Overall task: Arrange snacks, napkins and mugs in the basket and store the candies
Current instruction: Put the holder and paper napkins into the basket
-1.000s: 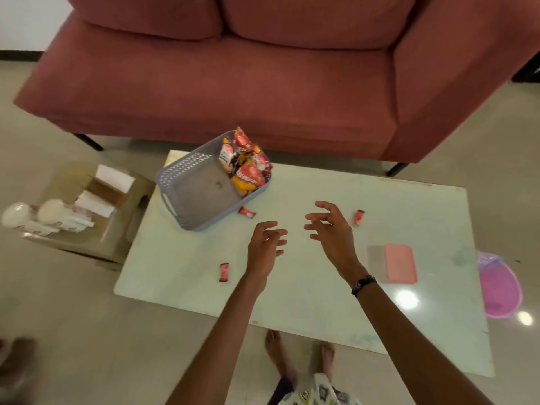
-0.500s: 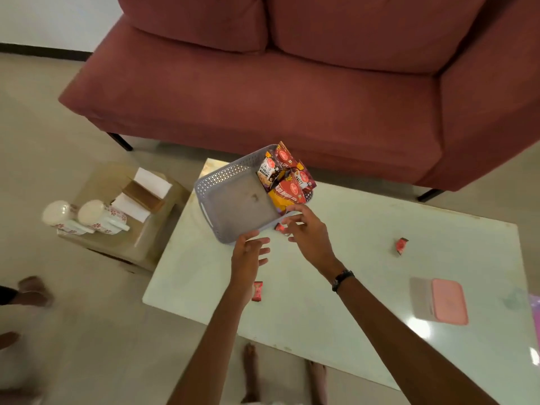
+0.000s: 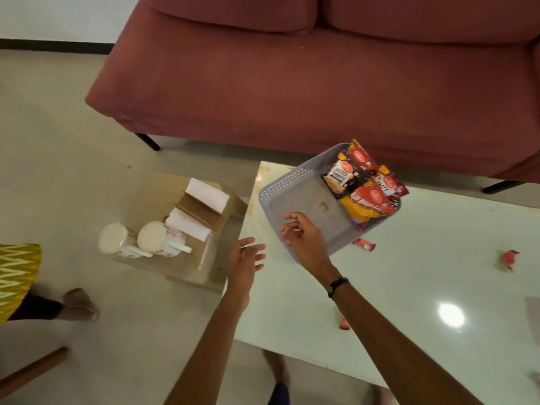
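- Fingers of the left hand [image 3: 244, 260] spread loose, grasping nothing, just off the basket's [image 3: 295, 197] near-left corner; those of the right hand [image 3: 304, 235] curl lightly above its near rim, also empty.
- Snack packets [image 3: 362, 188] already stand along the basket's right side.
- Two mugs [image 3: 140, 239] and white napkins [image 3: 204, 194] wait on the low stool [image 3: 201, 267] left of the basket: not yet packed.
- Red candies [image 3: 363, 244] lie loose on the table [image 3: 409, 287] right of and nearer than the basket: storing remains.
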### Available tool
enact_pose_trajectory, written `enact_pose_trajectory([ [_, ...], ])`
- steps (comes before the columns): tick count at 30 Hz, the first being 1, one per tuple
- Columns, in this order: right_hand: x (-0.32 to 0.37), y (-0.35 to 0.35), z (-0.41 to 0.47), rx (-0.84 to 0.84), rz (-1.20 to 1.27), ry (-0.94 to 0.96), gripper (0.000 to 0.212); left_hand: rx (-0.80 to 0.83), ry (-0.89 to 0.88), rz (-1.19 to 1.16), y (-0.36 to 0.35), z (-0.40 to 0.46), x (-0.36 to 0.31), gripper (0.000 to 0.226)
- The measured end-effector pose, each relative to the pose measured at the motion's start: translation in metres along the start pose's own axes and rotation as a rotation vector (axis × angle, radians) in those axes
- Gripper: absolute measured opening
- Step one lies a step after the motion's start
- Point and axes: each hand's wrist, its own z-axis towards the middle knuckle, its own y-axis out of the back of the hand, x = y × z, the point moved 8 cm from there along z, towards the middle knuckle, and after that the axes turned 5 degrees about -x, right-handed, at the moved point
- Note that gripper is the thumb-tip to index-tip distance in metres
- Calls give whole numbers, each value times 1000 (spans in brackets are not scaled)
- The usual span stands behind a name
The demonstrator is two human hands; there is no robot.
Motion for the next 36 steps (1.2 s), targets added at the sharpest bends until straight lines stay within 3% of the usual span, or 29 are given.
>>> enact_pose_trajectory([
  [4,10,-66,19,66,-34,24,19,-110,-4,-23,51,49,-8,10],
  [8,22,-127,41,106,-159,85,24,-232,15,-63,88,93,-15,27],
  [12,36,-178,62,123,-343,160,31,-203,62,-79,98,130,-20,49],
  [19,33,-227,86,175,-653,245,28,-150,45,-39,101,166,-19,35],
  [25,26,-239,91,141,-835,336,26,-157,61,-26,103,166,-14,52],
  [31,36,-217,75,88,-685,354,23,-86,-21,-22,91,151,-22,46],
  [36,42,-150,55,-48,-617,316,21,-15,-143,70,43,112,-42,40],
])
